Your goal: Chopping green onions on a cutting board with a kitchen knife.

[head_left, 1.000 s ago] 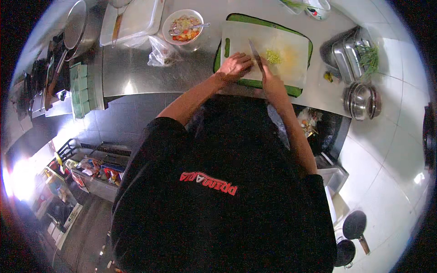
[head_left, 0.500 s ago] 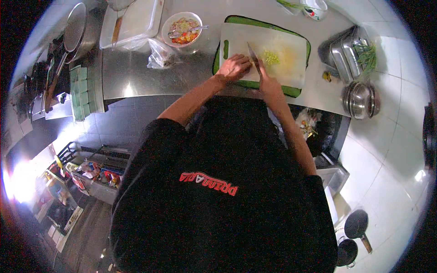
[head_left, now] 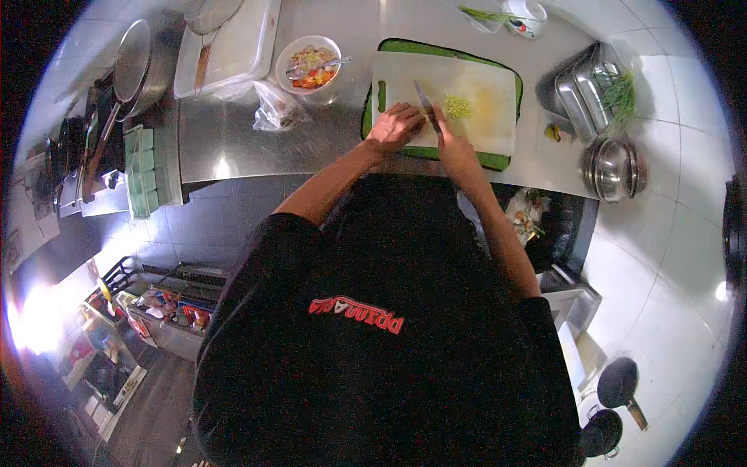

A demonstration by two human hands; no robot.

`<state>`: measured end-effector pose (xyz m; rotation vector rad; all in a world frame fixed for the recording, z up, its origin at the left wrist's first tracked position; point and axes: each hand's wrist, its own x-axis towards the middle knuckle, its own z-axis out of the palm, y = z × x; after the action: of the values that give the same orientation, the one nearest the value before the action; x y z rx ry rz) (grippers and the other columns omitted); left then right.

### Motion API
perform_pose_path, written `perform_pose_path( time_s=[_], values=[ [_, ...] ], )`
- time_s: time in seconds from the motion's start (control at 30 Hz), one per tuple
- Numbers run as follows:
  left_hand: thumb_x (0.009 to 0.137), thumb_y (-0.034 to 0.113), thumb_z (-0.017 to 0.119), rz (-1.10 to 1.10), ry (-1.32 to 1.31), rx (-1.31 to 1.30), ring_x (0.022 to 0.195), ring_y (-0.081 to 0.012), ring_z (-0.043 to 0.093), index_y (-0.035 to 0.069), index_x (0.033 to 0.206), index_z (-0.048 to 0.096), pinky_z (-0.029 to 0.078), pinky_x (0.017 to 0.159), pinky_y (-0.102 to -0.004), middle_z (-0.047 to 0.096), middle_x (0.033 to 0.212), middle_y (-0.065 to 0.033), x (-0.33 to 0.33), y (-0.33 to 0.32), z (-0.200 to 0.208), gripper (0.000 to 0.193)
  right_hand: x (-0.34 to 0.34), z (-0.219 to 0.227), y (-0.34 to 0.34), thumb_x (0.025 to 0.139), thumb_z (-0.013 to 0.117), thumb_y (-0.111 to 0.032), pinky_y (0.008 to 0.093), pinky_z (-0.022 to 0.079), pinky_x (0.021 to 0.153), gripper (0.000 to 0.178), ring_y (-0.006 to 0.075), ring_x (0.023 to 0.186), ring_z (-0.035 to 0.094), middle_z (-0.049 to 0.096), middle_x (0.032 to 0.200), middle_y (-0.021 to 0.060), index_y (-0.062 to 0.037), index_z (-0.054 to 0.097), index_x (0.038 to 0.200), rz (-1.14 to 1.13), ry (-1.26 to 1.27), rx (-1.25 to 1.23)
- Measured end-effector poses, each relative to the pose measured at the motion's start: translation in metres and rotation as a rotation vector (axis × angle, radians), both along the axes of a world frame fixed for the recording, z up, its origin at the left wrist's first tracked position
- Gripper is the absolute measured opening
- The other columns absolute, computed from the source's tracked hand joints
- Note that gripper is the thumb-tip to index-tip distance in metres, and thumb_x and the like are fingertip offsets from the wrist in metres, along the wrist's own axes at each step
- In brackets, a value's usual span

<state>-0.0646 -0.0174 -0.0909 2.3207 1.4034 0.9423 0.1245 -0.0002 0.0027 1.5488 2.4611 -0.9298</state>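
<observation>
My right hand [head_left: 457,149] is closed round the handle of a knife [head_left: 423,98], whose blade slants away to the far left over a white cutting board [head_left: 498,128] with a green border. Left of the blade, my left hand [head_left: 396,124] presses down on the board with its fingers bunched. Whatever lies under those fingertips is hidden and too small to make out. Just right of the knife sits a small heap of chopped pale-green pieces [head_left: 457,107].
A white bowl [head_left: 289,51] of cut vegetables with a spoon stands left of the board, beside a plastic bag [head_left: 276,107] and a white tray [head_left: 185,70]. Metal containers [head_left: 580,93], green stalks [head_left: 620,97] and stacked metal bowls [head_left: 611,167] are on the right.
The whole view has shifted slightly, so the counter sits a little lower. Both hands stay at the same place on the board, and the knife remains in my right hand.
</observation>
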Motion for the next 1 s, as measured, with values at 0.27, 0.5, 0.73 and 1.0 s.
perform_pose_path(
  time_s=[0.27,0.5,0.73,1.0],
  values=[
    [0.076,0.013,0.066,-0.021,-0.030,-0.051,0.100,-0.0344,0.059,0.005,0.103,0.063,0.047,0.089,-0.0439,0.064,0.105,-0.0138,-0.002,-0.002,0.008,0.029,-0.001,0.014,-0.009,0.087,0.051,-0.007,0.0536,0.048,0.063,0.076,0.0440,0.069,0.062,0.062,0.072,0.0256,-0.0188,0.012,0.151,0.028,-0.047,0.032],
    [0.074,0.011,0.065,0.039,-0.015,0.087,0.100,-0.0298,0.060,0.004,0.099,0.063,0.046,0.090,-0.0403,0.064,0.105,-0.0110,0.005,-0.002,0.015,0.026,-0.001,-0.048,-0.029,0.089,0.049,-0.007,0.0540,0.046,0.055,0.075,0.0445,0.065,0.061,0.061,0.075,0.0288,-0.0205,0.010,0.152,-0.096,0.167,0.250],
    [0.073,0.012,0.067,0.112,-0.037,-0.017,0.100,-0.0289,0.059,0.007,0.098,0.063,0.046,0.089,-0.0394,0.063,0.104,-0.0105,0.006,-0.009,0.023,0.026,-0.015,-0.028,0.011,0.089,0.049,-0.006,0.0519,0.046,0.060,0.071,0.0445,0.065,0.058,0.059,0.072,0.0273,-0.0200,0.016,0.151,-0.044,0.296,0.208],
    [0.076,0.012,0.066,0.090,-0.138,-0.051,0.100,-0.0332,0.058,0.003,0.100,0.062,0.046,0.089,-0.0424,0.062,0.105,-0.0125,0.003,-0.017,0.019,0.026,-0.011,-0.007,-0.008,0.086,0.051,-0.006,0.0526,0.048,0.057,0.077,0.0422,0.060,0.060,0.061,0.073,0.0264,-0.0157,0.011,0.152,0.003,0.148,0.168]
  ],
)
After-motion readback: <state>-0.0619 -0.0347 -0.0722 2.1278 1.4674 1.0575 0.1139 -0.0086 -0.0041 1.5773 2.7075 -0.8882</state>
